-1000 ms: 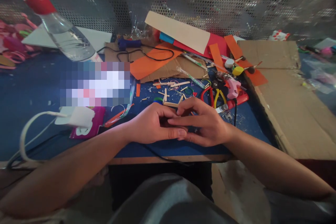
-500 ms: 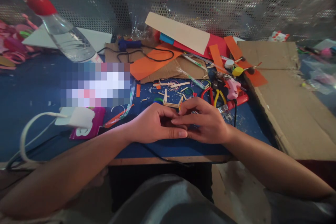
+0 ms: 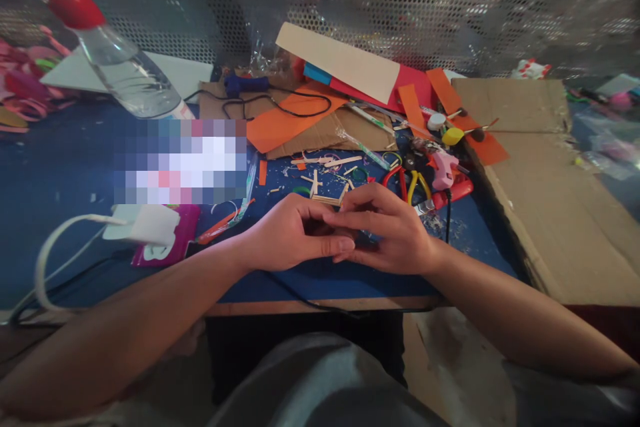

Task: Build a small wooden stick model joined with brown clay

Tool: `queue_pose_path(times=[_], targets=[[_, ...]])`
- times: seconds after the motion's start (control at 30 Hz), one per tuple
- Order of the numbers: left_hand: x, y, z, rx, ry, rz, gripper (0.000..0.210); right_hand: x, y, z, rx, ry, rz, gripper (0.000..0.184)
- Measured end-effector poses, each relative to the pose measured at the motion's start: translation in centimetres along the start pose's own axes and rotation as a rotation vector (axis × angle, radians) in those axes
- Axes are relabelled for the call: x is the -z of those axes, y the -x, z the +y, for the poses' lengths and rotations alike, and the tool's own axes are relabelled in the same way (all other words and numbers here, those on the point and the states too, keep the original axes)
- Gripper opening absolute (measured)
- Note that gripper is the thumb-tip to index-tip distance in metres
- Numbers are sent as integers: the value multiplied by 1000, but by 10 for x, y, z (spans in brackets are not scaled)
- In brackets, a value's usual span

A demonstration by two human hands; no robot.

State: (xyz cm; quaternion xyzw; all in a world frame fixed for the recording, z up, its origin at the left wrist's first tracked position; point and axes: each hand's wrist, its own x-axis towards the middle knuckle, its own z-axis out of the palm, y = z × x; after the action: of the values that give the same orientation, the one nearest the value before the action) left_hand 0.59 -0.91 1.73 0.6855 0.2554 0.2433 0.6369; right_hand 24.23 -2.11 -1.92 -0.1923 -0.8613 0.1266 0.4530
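Note:
My left hand and my right hand meet just above the blue table near its front edge. The fingers of both are bent inward and closed together, with the tips touching or overlapping. Whatever lies between them is too small or too hidden to make out. Just beyond the fingertips shows a small frame of wooden craft sticks, partly covered by my hands; I cannot tell whether they touch it. Loose wooden sticks and scraps lie farther back. To the right are red-and-yellow-handled pliers and a pink glue gun.
A clear bottle with a red cap stands at the left, near a white plug with cables. Orange paper and cardboard cover the back and right. A red-handled cutter lies by the glue gun.
My right fingers have shifted slightly left, and a fingertip now shows under my left thumb. The stick frame and the other things on the table stay in place.

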Motion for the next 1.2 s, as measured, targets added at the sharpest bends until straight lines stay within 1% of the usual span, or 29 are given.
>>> queue_pose_path(times=[0.13, 0.2, 0.3, 0.33, 0.37, 0.43, 0.5, 0.57, 0.6, 0.67, 0.7, 0.8, 0.87, 1.0, 1.07, 1.2], targets=[[0, 0, -3, 34, -3, 41, 43, 0, 0, 0, -3, 41, 5, 28], [0, 0, -4, 39, 48, 46, 40, 0, -1, 0, -4, 47, 12, 28], [-1, -1, -3, 23, 85, 45, 32, -1, -3, -1, 17, 33, 17, 39], [-1, -1, -3, 24, 90, 42, 32, -1, -4, -2, 24, 30, 19, 39], [-1, -1, -2, 31, 97, 42, 32, 0, -4, -2, 27, 30, 21, 37], [-1, 0, -2, 54, 106, 47, 35, 0, -4, -3, 22, 47, 27, 26], [-1, 0, -3, 74, 67, 53, 37, 1, -3, -2, 10, 69, 36, 21], [0, 1, -4, 77, 6, 58, 35, 2, -2, -2, 6, 80, 44, 23], [0, 1, -4, 70, -7, 51, 33, 2, -2, -1, 6, 78, 46, 27], [1, 1, -3, 65, -2, 42, 32, 2, -2, -1, 4, 65, 46, 36], [1, 1, -3, 73, 5, 43, 33, 2, -2, 0, 0, 60, 46, 37], [0, 1, -2, 136, 9, 66, 38, 1, -1, -1, -17, 66, 48, 30], [0, 2, -2, 153, 18, 68, 39, 1, -1, -1, -17, 74, 47, 28], [0, 2, -2, 112, -1, 82, 31, 2, -1, -1, -20, 76, 52, 34], [0, 1, -1, 100, -10, 89, 30, 2, -2, -2, -23, 71, 53, 35], [0, 1, 0, 95, 5, 71, 35, 3, -2, -2, -12, 68, 54, 29]])
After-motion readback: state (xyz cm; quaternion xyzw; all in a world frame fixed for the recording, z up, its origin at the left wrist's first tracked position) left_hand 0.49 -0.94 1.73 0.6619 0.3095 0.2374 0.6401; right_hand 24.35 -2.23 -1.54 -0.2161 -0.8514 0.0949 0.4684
